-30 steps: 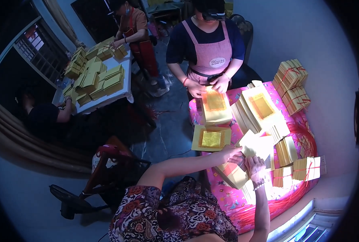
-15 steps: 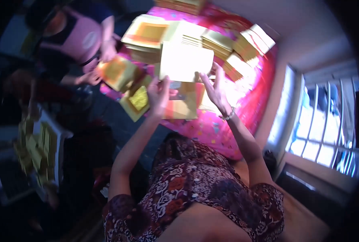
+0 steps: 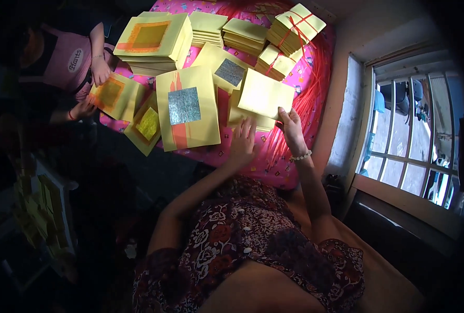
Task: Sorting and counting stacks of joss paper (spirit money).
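My right hand (image 3: 291, 129) pinches the lower right corner of a folded yellow joss paper (image 3: 266, 95), which catches bright light. Beneath that paper, more folded sheets lie in a low stack (image 3: 235, 110). My left hand (image 3: 244, 144) rests by the stack's near left side, fingers stretched out and holding nothing. Left of it lies a large joss paper (image 3: 164, 99) with a silver foil square and red streaks. Behind, another silver-square sheet (image 3: 207, 58) is partly covered by the folded one.
A tall pile of orange-printed paper (image 3: 179, 44), folded stacks (image 3: 245, 34) and bundles tied with red string (image 3: 299, 23) stand at the back. Loose red strings (image 3: 315, 83) run down the right side. A co-worker's hand (image 3: 100, 70) touches a sheet at left. A barred window (image 3: 412, 125) is at right.
My left hand has let go of the folded joss paper and dropped lower. My right hand keeps it, now further right over the low stack. The whole view has shifted slightly.
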`<state>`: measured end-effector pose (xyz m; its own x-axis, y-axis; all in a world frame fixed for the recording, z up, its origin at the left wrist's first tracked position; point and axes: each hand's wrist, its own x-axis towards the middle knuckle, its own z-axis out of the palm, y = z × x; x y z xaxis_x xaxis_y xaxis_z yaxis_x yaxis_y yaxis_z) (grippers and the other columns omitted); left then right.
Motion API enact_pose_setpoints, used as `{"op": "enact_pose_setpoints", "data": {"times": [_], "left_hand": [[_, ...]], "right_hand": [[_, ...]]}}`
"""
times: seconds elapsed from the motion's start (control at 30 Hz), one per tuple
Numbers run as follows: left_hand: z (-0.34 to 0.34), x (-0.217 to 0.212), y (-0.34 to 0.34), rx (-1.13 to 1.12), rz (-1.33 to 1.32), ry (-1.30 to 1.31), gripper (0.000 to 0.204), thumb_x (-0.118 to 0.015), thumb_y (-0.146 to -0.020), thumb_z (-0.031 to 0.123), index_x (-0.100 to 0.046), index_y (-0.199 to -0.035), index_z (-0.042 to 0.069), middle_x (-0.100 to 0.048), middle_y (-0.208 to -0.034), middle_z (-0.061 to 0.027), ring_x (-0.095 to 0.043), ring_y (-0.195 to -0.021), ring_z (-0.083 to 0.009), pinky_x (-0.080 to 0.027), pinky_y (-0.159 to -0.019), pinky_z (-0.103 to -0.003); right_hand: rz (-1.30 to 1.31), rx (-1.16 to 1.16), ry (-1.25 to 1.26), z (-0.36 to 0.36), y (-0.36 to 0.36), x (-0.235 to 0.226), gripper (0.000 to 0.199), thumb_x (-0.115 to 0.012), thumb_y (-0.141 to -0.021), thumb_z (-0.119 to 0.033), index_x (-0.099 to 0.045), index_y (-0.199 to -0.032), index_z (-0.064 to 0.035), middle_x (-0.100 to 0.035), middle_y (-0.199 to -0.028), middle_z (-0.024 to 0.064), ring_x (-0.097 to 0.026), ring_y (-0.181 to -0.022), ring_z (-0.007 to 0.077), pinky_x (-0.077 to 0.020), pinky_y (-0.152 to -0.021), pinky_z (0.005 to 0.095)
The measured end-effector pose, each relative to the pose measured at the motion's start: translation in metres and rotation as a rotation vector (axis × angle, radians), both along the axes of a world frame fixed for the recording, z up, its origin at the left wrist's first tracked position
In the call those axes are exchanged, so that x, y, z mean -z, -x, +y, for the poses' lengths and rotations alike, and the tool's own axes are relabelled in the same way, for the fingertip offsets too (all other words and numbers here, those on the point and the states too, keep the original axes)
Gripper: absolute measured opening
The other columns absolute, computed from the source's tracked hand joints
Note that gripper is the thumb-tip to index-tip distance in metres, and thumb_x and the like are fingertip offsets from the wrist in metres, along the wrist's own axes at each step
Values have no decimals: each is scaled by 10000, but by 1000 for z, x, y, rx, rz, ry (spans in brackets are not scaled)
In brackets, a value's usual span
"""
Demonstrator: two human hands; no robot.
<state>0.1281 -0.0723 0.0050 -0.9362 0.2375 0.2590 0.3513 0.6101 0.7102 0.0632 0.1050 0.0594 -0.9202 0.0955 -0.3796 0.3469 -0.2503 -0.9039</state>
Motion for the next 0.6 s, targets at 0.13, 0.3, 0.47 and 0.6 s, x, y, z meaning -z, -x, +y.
{"op": "enact_pose_setpoints", "data": {"times": [0.13, 0.3, 0.47, 0.6], "left_hand": [[11, 35, -3, 20, -140, 313, 842, -714, -754, 260, -316, -1459, 31, -307, -1468, -215, -229, -1397, -419, -219, -1120, -563], [9, 47, 1, 37, -148, 360, 859, -736, -698, 212, -347, -1444, 37, -336, -1449, -202, -250, -1379, -431, -233, -1114, -576], [14, 59, -4, -35, -98, 309, 852, -752, -681, 230, -383, -1425, 40, -356, -1426, -232, -292, -1366, -428, -262, -1102, -579], [12, 62, -8, -57, 10, 334, 733, -662, -758, 191, -392, -1419, 21, -384, -1410, -239, -306, -1376, -404, -264, -1102, -578]], "right_hand": [[-100, -1, -104, -10, -7, 37, 253, -584, -970, -171, -546, -1149, 3, -665, -972, 65, -636, -775, 112, -537, -645, 252], [-159, -30, -264, -21, -7, 68, 270, -610, -948, -160, -532, -1125, 29, -646, -934, 85, -617, -747, 124, -514, -591, 264], [-163, -94, -472, -12, -5, 94, 300, -633, -930, -183, -533, -1099, 44, -645, -891, 117, -626, -727, 152, -526, -579, 288], [-141, -138, -641, -6, -2, 103, 337, -655, -908, -205, -537, -1074, 63, -652, -885, 162, -652, -746, 205, -531, -591, 332]]}}
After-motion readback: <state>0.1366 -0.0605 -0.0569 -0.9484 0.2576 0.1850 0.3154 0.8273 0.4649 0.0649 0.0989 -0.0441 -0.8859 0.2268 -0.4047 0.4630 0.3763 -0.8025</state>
